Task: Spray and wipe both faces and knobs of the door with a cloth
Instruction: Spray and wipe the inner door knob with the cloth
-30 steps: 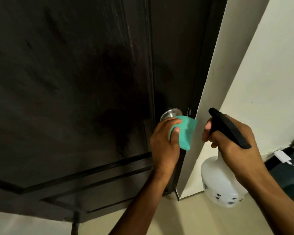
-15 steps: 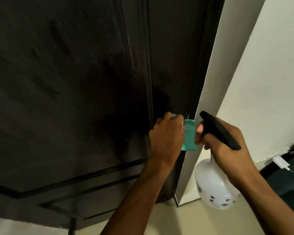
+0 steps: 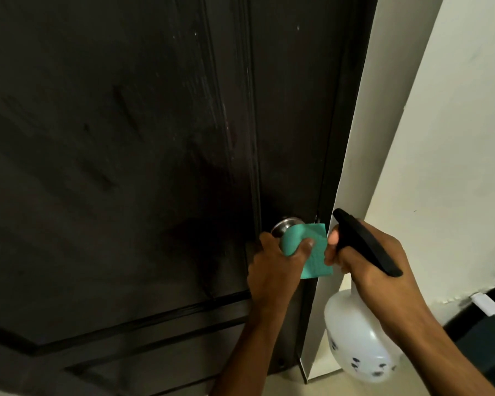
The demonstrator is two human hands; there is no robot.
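A dark brown panelled door fills most of the view, with faint streaks on its face. Its round metal knob sits near the right edge. My left hand presses a teal cloth around the knob, so only the knob's upper left part shows. Just to the right, my right hand grips the black trigger head of a white spray bottle, whose body hangs below the hand.
A white door frame and wall run down the right side. A white charger with a cable is plugged in low on the wall at far right. Pale floor tiles show below the door.
My left hand has turned back on the knob, so the metal shows again and more of the cloth hangs out. The spray bottle has stayed close beside it.
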